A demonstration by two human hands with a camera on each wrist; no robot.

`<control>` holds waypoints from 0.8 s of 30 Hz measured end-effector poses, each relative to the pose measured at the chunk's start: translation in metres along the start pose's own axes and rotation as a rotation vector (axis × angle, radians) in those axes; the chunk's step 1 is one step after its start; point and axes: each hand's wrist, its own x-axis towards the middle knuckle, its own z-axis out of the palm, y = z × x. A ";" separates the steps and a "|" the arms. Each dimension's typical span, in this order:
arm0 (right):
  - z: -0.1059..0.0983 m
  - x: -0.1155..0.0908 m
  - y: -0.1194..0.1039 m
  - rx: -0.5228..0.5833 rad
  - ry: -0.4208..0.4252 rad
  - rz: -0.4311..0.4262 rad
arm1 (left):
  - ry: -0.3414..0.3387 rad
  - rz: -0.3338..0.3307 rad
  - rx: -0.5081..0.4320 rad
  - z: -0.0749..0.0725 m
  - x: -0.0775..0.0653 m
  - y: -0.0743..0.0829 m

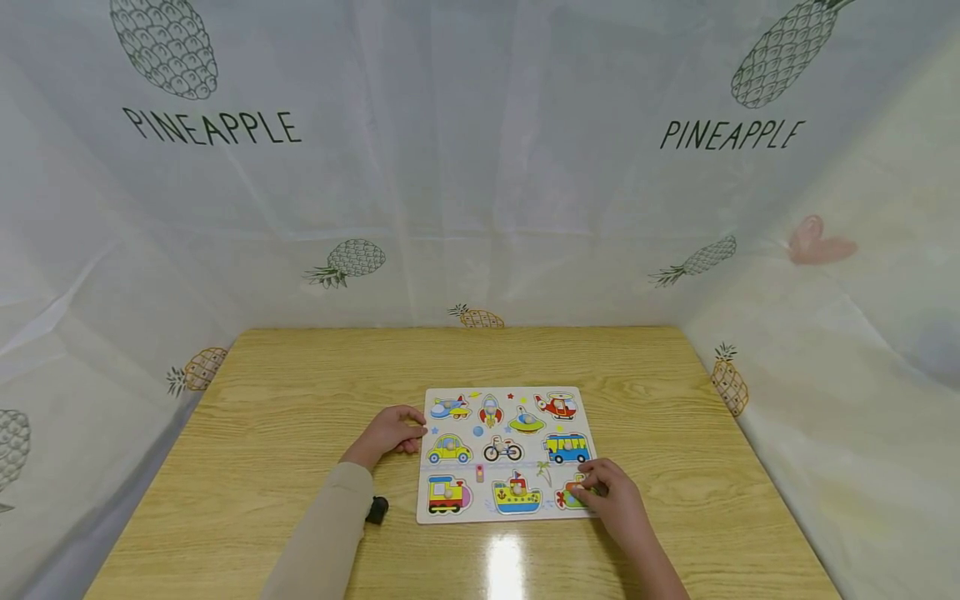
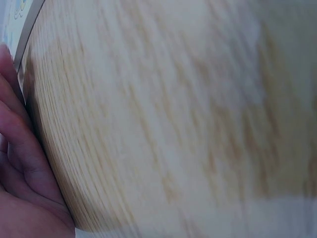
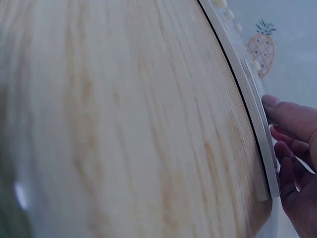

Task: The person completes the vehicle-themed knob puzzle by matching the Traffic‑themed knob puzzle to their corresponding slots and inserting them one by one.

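Observation:
A wooden peg puzzle board [image 1: 480, 518] with vehicle pieces lies flat on the table. My left hand [image 1: 392, 433] rests at its upper left edge, fingertips touching the side. In the left wrist view, the left fingers [image 2: 12, 119] are loosely bent beside the board's edge. At the lower right corner my right hand [image 1: 613, 497] pinches the knob of a green submarine piece [image 1: 564, 498] with thumb and finger. That piece overlaps its slot in the board and is partly hidden by the hand. In the right wrist view, the right thumb [image 3: 285, 114] reaches over the board's edge.
Plane, rocket, helicopter, car, bicycle, bus [image 1: 567, 450], train [image 1: 447, 496] and boat [image 1: 516, 496] pieces with knobs sit in the board. A small black object [image 1: 377, 510] is by the left wrist. A white pineapple-print sheet [image 1: 480, 208] surrounds the wooden table [image 1: 315, 375].

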 end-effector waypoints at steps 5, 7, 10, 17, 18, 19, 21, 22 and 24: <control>0.001 0.001 -0.001 -0.033 -0.002 -0.020 | 0.010 0.001 0.003 -0.002 -0.001 0.001; 0.002 0.002 -0.002 -0.042 -0.006 -0.022 | 0.006 0.002 0.002 -0.002 -0.001 0.000; 0.002 0.002 -0.003 -0.038 -0.015 -0.014 | -0.003 0.003 -0.008 -0.003 0.000 -0.001; 0.002 0.003 -0.004 -0.057 -0.022 -0.003 | -0.010 0.000 -0.015 -0.002 0.001 -0.003; 0.001 0.003 -0.003 -0.067 -0.021 0.001 | -0.012 -0.001 -0.017 -0.001 0.000 -0.003; 0.001 0.002 -0.003 -0.073 -0.021 0.006 | -0.014 0.000 -0.018 -0.001 0.000 -0.003; 0.001 0.002 -0.003 -0.088 -0.023 0.011 | -0.015 -0.004 -0.025 -0.001 0.001 -0.004; 0.001 0.002 -0.004 -0.089 -0.023 0.012 | -0.015 -0.003 -0.028 -0.001 0.001 -0.004; 0.000 0.002 -0.005 -0.094 -0.023 0.008 | -0.012 -0.002 -0.033 -0.001 0.002 -0.004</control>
